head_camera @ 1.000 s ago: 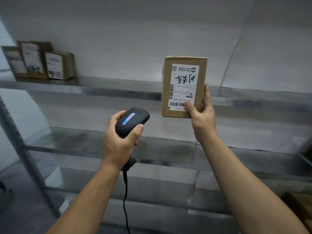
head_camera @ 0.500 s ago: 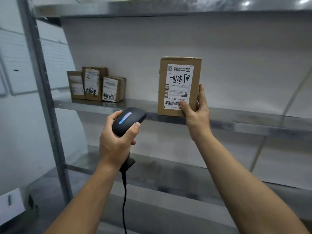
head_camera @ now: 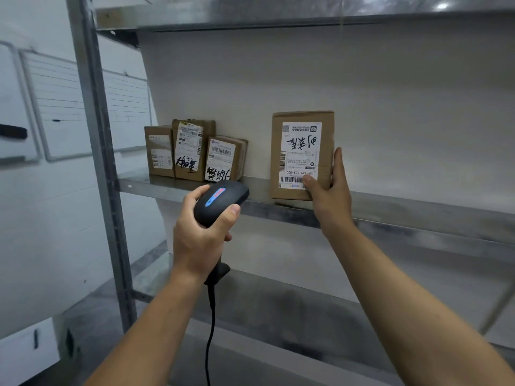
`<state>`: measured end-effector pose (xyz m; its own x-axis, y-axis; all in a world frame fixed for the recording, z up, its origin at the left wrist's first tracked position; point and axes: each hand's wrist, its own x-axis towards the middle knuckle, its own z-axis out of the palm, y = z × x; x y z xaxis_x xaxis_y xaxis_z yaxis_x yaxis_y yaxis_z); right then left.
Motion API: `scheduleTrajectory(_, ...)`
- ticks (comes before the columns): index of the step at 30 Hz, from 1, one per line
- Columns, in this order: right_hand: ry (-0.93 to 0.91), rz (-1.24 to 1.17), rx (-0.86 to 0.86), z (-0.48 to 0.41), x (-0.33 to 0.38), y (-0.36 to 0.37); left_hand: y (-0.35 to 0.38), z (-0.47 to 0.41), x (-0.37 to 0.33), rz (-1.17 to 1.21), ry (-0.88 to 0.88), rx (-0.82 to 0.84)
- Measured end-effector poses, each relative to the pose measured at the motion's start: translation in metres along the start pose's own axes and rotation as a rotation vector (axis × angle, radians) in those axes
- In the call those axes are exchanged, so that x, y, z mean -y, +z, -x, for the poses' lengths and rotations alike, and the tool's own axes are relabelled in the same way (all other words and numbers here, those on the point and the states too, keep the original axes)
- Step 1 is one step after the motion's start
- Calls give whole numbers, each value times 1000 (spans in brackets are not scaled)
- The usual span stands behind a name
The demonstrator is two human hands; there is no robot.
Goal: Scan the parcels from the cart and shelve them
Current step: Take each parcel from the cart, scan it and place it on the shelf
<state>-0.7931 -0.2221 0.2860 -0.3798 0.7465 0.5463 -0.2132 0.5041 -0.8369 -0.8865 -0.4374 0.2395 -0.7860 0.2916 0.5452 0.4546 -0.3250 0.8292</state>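
Shelving step, by the look of it: right hand (head_camera: 327,193) pinching the parcel (head_camera: 302,154) at its lower right corner, thumb flat on the label beside the barcode, fingers straight up the far edge. Box upright at the front of the middle shelf (head_camera: 418,210), bottom edge at or just above the metal; cannot tell whether touching. Lower to full contact of the base with the middle shelf, then slide well back from its front lip before loosening the thumb; let go this near the lip, likely to tip off forward. Keep the label facing out, like the row already on the middle shelf; printed upside down at present, so perhaps worth turning for easy reading. Close the gap leftward along the middle shelf toward that row, without knocking it. Left hand (head_camera: 200,235) wrapped round the scanner (head_camera: 221,201), thumb along its side, head just in front of the middle shelf's lip, cable (head_camera: 210,330) hanging from the handle; hold clear of lip and parcel during placing. No telling from here whether scanned yet. On the middle shelf, at its left end near the upright post (head_camera: 94,162): three cardboard parcels pressed close in a row, labels outward. Left box (head_camera: 159,151), then a taller middle box (head_camera: 191,150) with black handwriting, then a shorter right box (head_camera: 225,158), also handwritten. Above the middle shelf, the top shelf (head_camera: 278,12), contents out of sight; below it, the lower shelf (head_camera: 278,302). Cart not in view.
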Motion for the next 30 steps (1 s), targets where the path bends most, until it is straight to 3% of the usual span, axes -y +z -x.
scheduleTrajectory(14,-2,224,212,-67,-25,27,32,-38,31,47,2,-69)
scheduleTrajectory(30,57,263,147,-101,-27,82,24,-107,59,69,26,12)
